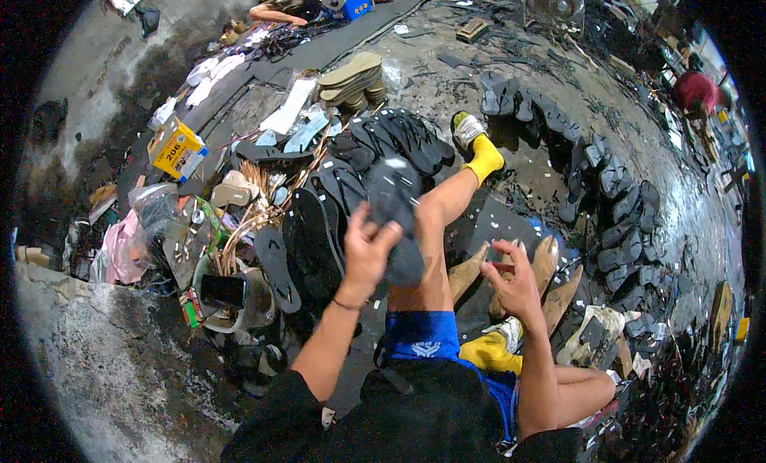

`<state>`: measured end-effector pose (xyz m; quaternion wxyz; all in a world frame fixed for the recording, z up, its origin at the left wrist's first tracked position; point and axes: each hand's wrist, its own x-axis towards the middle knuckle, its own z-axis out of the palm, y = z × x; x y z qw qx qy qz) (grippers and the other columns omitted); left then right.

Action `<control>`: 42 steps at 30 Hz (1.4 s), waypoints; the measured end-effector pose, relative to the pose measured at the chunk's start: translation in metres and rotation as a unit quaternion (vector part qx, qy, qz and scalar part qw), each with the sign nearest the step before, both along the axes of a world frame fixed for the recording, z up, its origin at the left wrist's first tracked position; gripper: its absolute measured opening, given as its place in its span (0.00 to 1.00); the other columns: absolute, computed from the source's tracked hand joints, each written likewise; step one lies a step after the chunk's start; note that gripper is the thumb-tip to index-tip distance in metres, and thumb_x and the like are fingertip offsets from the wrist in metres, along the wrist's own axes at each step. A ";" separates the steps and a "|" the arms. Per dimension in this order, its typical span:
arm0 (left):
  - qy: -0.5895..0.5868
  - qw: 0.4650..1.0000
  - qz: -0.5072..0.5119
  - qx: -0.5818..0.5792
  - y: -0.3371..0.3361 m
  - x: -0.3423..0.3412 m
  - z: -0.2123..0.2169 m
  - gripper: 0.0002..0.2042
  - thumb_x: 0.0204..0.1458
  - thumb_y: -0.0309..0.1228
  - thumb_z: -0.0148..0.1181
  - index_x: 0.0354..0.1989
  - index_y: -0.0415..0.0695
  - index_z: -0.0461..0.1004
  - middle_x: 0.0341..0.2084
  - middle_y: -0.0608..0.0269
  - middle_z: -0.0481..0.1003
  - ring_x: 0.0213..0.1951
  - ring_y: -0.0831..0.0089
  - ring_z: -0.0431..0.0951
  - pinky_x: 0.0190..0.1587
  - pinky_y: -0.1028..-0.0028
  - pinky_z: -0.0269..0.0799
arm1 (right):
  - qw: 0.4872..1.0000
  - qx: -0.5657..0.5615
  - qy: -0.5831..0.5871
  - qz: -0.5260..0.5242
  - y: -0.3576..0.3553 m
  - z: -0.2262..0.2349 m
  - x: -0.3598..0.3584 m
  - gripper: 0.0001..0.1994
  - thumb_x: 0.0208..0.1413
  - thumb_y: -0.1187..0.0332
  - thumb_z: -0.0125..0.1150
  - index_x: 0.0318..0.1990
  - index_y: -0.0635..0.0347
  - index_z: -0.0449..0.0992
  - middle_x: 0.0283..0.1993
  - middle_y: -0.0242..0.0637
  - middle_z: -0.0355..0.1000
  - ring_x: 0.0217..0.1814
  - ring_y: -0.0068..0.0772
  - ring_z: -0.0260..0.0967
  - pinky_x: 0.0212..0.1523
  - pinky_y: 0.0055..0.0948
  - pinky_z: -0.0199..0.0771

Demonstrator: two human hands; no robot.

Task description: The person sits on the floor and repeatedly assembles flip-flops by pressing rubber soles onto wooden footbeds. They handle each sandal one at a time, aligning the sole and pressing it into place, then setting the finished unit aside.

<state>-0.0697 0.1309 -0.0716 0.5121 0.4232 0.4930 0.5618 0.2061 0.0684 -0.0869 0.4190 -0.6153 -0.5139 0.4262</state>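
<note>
My left hand [369,252] grips a dark sandal sole [399,260] by its edge, raised in front of my left knee. The sole is blurred, with a pale patch near its far end; whether a strap is on it I cannot make out. To the right, my right hand [515,283] hovers with curled fingers and a gap between thumb and forefinger. Nothing shows in it. Just beneath lie pointed brown wooden lasts [562,299], partly hidden by that hand. Black flip-flops [391,140] with straps are heaped beyond my left hand.
A long curve of dark sandals [614,176] runs along the right. Tan soles [351,78] are stacked at the back. Left are a yellow-and-white box [177,149], dried stalks [247,200] and a phone [223,291] on a tub. Another person's arm [279,16] shows far off.
</note>
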 end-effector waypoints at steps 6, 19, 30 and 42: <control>0.117 0.987 0.108 -0.027 0.073 -0.059 -0.009 0.48 0.50 0.36 0.72 0.71 0.30 0.43 0.62 0.39 0.62 0.63 0.59 0.65 0.62 0.67 0.61 | 0.991 0.030 -0.131 0.031 -0.017 -0.032 0.011 0.24 0.57 0.63 0.67 0.58 0.60 0.68 0.50 0.41 0.71 0.40 0.29 0.75 0.38 0.28 0.75; 0.121 0.969 -0.215 0.024 0.196 0.112 -0.009 0.32 0.55 0.33 0.67 0.65 0.36 0.60 0.57 0.45 0.71 0.59 0.60 0.71 0.59 0.65 0.68 | 0.982 -0.067 -0.169 -0.052 0.113 -0.098 0.123 0.32 0.52 0.63 0.70 0.62 0.61 0.63 0.58 0.52 0.64 0.51 0.44 0.75 0.51 0.37 0.76; 0.126 0.969 -0.108 -0.184 0.497 0.239 -0.232 0.54 0.47 0.61 0.65 0.70 0.31 0.49 0.66 0.42 0.58 0.68 0.56 0.58 0.66 0.63 0.56 | 0.684 0.071 -0.723 -0.056 0.421 -0.166 0.223 0.52 0.35 0.55 0.78 0.71 0.45 0.54 0.73 0.49 0.52 0.76 0.56 0.43 0.73 0.58 0.38; -0.110 0.951 -0.236 -0.164 0.460 0.376 -0.269 0.25 0.49 0.37 0.65 0.54 0.40 0.68 0.45 0.59 0.75 0.47 0.66 0.75 0.52 0.65 0.71 | 0.670 -0.094 -0.734 0.066 0.470 -0.209 0.256 0.42 0.53 0.66 0.59 0.75 0.43 0.46 0.79 0.42 0.40 0.77 0.61 0.41 0.63 0.72 0.53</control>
